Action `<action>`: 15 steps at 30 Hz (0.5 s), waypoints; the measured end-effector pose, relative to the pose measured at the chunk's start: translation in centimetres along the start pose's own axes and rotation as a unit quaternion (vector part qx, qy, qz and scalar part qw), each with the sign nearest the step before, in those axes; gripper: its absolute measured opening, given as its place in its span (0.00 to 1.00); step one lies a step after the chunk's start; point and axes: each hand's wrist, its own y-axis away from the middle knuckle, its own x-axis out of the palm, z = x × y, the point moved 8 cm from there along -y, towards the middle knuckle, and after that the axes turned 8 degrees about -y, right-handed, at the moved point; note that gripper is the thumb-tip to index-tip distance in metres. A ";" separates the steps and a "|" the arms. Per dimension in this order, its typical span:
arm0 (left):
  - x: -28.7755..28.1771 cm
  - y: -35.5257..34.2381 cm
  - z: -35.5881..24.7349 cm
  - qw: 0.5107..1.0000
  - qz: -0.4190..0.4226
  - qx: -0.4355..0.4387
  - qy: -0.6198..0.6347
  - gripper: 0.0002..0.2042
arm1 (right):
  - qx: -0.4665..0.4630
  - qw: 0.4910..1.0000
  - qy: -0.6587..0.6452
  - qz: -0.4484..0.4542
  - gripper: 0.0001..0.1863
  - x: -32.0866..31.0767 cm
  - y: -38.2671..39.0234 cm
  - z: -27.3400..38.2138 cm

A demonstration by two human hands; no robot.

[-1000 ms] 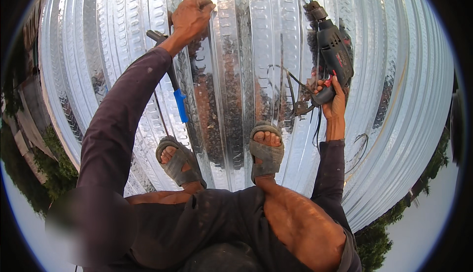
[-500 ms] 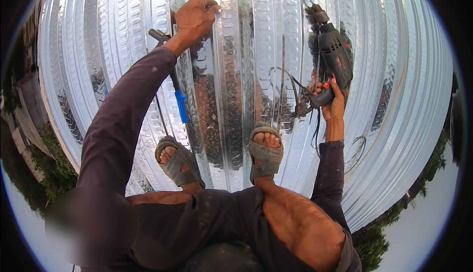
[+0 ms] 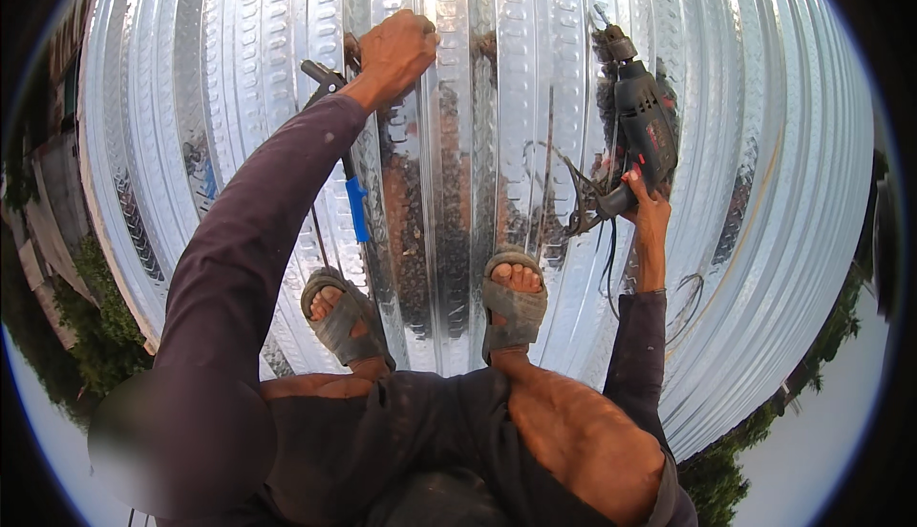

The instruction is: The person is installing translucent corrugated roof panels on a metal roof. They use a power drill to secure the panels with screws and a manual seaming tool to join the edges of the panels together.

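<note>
My left hand (image 3: 396, 54) is low over a ribbed, shiny metal sheet (image 3: 564, 50). Its fingers are drawn together in a pinch, and what they may hold is too small or hidden to make out. In my right hand (image 3: 650, 204) is a dark power drill (image 3: 648, 121), gripped by its handle. The drill lies along the ribs, its bit pointing away from me. A hammer (image 3: 356, 207) with a blue grip rests on the sheet beneath my left forearm, which covers part of it.
My sandalled feet (image 3: 516, 303) stand on the sheet. A dark cable (image 3: 611, 269) hangs from the drill and loops on the metal near my right forearm. A thin yellowish line (image 3: 764, 183) runs along the right. Trees (image 3: 110, 322) show past the sheet's left edge.
My left hand has shifted a little to the right and nearer to me, still pinched. The drill and my right hand have come slightly nearer. The hammer stays about where it was.
</note>
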 end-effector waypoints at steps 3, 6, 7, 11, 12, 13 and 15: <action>-1.6 1.2 0.6 0.996 -0.057 0.005 0.066 0.16 | -0.007 0.971 0.233 -0.054 0.31 -2.5 0.1 1.7; -7.9 5.6 -1.7 0.961 -0.117 -0.027 0.247 0.13 | -0.239 0.934 0.205 -0.170 0.28 -1.7 5.8 9.9; -9.6 7.9 -0.4 0.955 -0.156 -0.055 0.246 0.13 | -0.253 0.947 0.150 -0.129 0.26 1.4 8.0 12.4; -11.5 14.4 8.6 0.904 -0.271 -0.203 0.260 0.10 | -0.239 0.954 0.036 0.179 0.21 18.7 14.1 13.1; -11.1 16.2 11.5 0.896 -0.265 -0.250 0.256 0.10 | -0.209 0.937 0.096 0.264 0.27 24.4 16.0 11.9; -10.8 17.3 13.3 0.883 -0.259 -0.294 0.257 0.11 | -0.218 0.908 0.142 0.328 0.34 28.9 17.6 10.4; -10.1 17.1 13.7 0.885 -0.197 -0.319 0.275 0.14 | -0.225 0.879 0.206 0.367 0.41 34.5 19.8 5.9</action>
